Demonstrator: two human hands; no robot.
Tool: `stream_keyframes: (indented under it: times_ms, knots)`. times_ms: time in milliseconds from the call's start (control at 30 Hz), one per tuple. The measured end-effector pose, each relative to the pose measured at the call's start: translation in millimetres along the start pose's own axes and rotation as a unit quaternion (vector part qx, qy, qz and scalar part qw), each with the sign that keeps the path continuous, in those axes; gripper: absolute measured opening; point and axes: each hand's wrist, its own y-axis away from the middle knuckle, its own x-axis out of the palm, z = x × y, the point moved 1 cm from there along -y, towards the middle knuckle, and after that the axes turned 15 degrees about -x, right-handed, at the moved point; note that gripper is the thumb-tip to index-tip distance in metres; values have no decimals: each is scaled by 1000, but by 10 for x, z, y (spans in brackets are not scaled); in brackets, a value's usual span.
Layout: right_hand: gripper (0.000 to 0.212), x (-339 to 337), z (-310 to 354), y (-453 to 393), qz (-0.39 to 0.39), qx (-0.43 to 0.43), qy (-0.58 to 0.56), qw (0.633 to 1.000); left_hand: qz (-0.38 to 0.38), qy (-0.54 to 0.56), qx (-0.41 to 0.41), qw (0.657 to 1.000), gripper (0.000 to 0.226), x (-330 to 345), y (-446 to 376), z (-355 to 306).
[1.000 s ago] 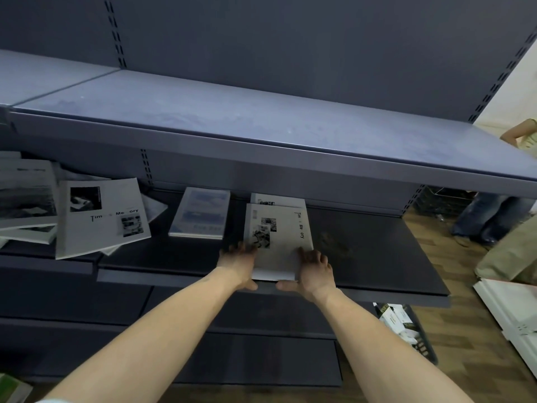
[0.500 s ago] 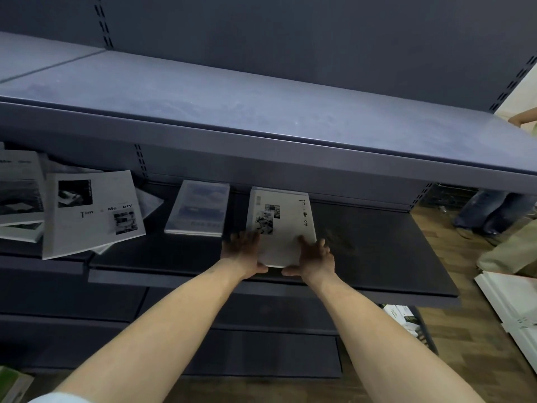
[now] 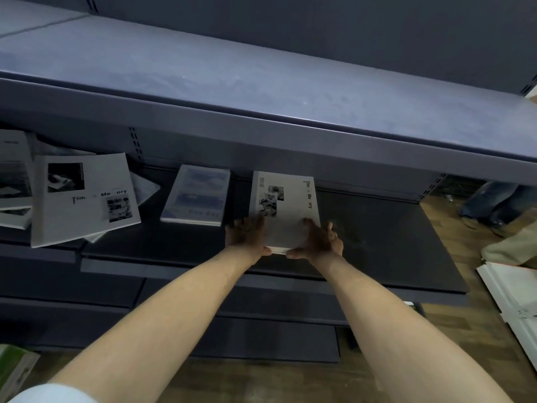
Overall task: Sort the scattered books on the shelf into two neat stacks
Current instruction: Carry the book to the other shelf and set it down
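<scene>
A white "Time Memory" book [image 3: 286,205] lies lengthwise on the dark middle shelf [image 3: 383,245], on top of another white book whose edge shows at the near end. My left hand [image 3: 245,237] grips its near left corner and my right hand [image 3: 319,241] grips its near right corner, with both thumbs at the near edge. To the left lies a pale blue book [image 3: 194,196]. Further left, a larger "Time Memory" book [image 3: 84,199] lies askew over other books, beside a loose pile of white books [image 3: 14,175].
The upper shelf [image 3: 261,82] overhangs the books and hides their far ends. Another person's legs [image 3: 494,205] stand at the right. White panels [image 3: 511,301] lie on the wooden floor. A green box [image 3: 14,367] sits at the bottom left.
Both hands have slid the top book further back. It now covers the book beneath, whose far end stuck out before.
</scene>
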Motion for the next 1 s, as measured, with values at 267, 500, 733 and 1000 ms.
stream_keyframes:
  times_ms: [267, 500, 733, 1000]
  knots:
    - [96, 151, 90, 275, -49, 8, 68, 996, -7, 35, -21, 999, 76, -30, 188, 63]
    - [61, 347, 312, 420, -103, -91, 102, 985, -49, -4, -52, 997, 52, -108, 260, 447]
    - [50, 447, 555, 631, -124, -234, 72, 961, -80, -23, -93, 992, 42, 58, 693, 665]
    - [48, 660, 1002, 860, -115, -315, 45, 941, -97, 13, -148, 984, 44, 238, 1188, 1034]
